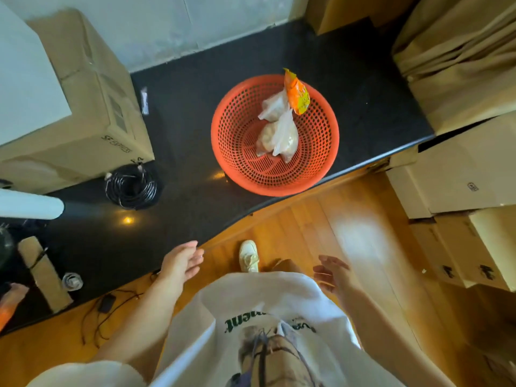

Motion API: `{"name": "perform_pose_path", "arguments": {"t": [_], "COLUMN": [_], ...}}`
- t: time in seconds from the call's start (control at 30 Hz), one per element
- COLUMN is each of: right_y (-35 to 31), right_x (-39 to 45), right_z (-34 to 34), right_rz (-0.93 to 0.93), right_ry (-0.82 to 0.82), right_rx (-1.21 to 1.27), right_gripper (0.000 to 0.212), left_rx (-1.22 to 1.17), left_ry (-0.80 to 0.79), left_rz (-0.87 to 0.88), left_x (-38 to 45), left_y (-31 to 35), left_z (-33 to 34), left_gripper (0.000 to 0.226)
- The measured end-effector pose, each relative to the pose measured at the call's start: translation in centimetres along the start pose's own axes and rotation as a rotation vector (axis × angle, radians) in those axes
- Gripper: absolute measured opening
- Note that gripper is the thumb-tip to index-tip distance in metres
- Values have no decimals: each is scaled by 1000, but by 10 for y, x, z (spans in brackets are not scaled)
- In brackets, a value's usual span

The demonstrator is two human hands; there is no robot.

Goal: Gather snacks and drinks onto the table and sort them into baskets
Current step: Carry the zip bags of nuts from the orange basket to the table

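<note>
An orange perforated basket point(231, 141) stands on the black table point(181, 107), near its front edge. Inside lie two clear bags of pale snacks point(268, 136), and an orange-yellow snack packet point(297, 93) leans on the far rim. My left hand point(183, 261) hangs open at the table's near edge, holding nothing. My right hand point(331, 270) is open too, over the wooden floor, fingers spread. Both hands are well short of the basket.
Cardboard boxes point(92, 88) stand on the table's left, with a coil of black cable point(131, 187) in front. More boxes point(460, 174) stack at the right. A white roll point(30, 203), a tape roll point(72, 280) and floor cables point(106, 303) sit at the left.
</note>
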State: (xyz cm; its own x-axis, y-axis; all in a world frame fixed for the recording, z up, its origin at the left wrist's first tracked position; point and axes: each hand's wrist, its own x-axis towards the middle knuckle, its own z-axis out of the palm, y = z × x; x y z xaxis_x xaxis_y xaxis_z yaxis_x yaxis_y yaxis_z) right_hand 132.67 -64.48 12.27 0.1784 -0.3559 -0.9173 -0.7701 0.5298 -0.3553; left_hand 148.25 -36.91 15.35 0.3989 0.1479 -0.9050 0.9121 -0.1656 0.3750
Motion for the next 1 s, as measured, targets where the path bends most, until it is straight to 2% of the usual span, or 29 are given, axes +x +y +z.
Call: {"name": "perform_pose_path", "arguments": {"t": [0.1, 0.27, 0.4, 0.53, 0.6, 0.63, 0.7, 0.8, 0.93, 1.0], "right_y": [-37, -133, -203, -242, -253, -256, -261, -267, -271, -270], "right_x": [11, 44, 89, 131, 149, 157, 170, 181, 184, 184], "right_z": [10, 42, 77, 102, 107, 109, 110, 115, 116, 115], "right_rz": [-86, -523, -733, -808, -814, -806, -836, -905, -868, -882], "right_ry": [24, 105, 31, 14, -9, -19, -41, -57, -94, -72], "right_rx": [37, 89, -6, -291, -470, -569, -728, -847, -887, -892], "right_gripper": [18, 28, 35, 34, 37, 46, 59, 67, 74, 72], "left_rx": [50, -6, 23, 350, 493, 536, 539, 479, 437, 408], "left_ry": [-71, -257, -273, -209, -154, -130, -120, -175, -333, -356], "left_rz": [162, 345, 470, 602, 690, 738, 870, 1045, 936, 921], "left_x": [11, 39, 83, 129, 147, 152, 160, 165, 168, 168], "left_y": [55, 127, 167, 171, 169, 168, 167, 169, 171, 171], "left_z": [42, 115, 170, 209, 219, 223, 227, 232, 234, 234], "left_gripper": [27, 21, 32, 73, 85, 88, 85, 72, 62, 57]}}
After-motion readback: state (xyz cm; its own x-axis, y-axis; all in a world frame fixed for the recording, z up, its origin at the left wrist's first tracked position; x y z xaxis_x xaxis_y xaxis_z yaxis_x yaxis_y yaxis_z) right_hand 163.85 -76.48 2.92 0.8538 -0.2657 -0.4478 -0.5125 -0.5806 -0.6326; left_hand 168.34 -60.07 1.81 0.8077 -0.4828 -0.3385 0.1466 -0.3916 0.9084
